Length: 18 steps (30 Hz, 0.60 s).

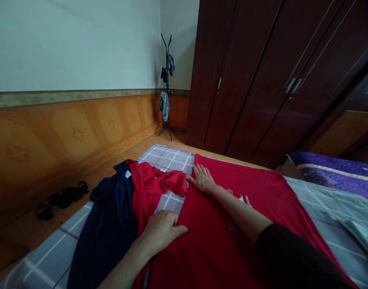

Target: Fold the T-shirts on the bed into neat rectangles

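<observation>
A red garment (262, 184) with a small white print reading "CHINA" lies spread over the grey checked bed. My right hand (203, 178) rests flat on its far left part, fingers stretched out. Nearer to me, my left hand (162, 230) lies on red cloth at the garment's left edge, thumb held apart; its fingers bend down and their tips are hard to see. Left of both hands is a bunched red cloth (146, 180) with a white label beside it. It lies against a dark blue garment (107, 224), which is crumpled along the bed's left side.
The checked bedsheet (45, 257) shows around the clothes. Dark shoes (63, 197) stand on the floor at left. A coat rack (167, 86) with hanging clothes fills the far corner, next to a dark red wardrobe (247, 80). Purple bedding (337, 172) lies at right.
</observation>
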Motion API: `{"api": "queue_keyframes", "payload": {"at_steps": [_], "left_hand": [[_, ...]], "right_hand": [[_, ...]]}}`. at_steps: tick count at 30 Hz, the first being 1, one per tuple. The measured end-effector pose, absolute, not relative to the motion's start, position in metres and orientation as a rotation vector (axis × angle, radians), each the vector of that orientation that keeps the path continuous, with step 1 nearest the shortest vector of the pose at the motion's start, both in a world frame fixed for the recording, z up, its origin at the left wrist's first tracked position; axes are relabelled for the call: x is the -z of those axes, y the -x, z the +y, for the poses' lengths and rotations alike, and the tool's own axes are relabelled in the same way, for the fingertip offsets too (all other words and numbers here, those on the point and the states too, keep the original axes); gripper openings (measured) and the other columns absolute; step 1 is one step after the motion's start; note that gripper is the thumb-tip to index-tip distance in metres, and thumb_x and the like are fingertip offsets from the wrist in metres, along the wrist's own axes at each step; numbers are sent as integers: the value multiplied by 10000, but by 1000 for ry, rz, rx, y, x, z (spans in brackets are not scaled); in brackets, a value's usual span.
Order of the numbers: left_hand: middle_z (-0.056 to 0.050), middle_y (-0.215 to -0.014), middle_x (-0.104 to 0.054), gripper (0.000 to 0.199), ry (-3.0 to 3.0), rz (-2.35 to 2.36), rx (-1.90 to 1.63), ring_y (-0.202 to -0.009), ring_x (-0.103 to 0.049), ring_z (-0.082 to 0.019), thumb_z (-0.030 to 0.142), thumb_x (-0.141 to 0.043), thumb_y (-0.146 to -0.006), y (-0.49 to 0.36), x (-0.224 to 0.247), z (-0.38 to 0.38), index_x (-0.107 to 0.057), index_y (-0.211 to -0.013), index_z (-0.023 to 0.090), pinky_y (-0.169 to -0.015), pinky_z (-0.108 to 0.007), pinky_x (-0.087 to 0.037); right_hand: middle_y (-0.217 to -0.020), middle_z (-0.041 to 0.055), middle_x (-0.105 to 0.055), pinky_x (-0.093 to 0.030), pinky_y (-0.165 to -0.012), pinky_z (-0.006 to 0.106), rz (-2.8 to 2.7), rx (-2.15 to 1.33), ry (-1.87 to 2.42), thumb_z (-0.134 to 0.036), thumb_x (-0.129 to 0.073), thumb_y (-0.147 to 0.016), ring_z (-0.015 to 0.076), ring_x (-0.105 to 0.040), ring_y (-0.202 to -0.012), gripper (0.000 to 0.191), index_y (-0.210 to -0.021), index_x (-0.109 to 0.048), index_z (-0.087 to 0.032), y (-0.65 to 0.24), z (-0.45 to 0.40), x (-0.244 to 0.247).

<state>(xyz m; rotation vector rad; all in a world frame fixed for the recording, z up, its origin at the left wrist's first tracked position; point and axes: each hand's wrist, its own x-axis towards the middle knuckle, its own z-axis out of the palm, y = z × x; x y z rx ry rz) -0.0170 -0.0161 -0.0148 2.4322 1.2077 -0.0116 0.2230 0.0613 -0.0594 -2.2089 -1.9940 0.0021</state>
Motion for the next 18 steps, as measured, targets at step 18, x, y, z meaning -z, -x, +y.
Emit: {"api": "queue_keyframes", "payload": {"at_steps": [18], "left_hand": [[-17, -657, -634, 373, -2492, 1174, 42, -640, -573, -165, 507, -517, -795, 20, 13, -19, -614, -631, 186, -513, -244, -252]], "right_hand": [[-1502, 213, -202, -181, -1119, 491, -2179, -163, 1918, -518, -402, -896, 347, -137, -1392, 744, -1437, -284, -21, -140, -45, 51]]}}
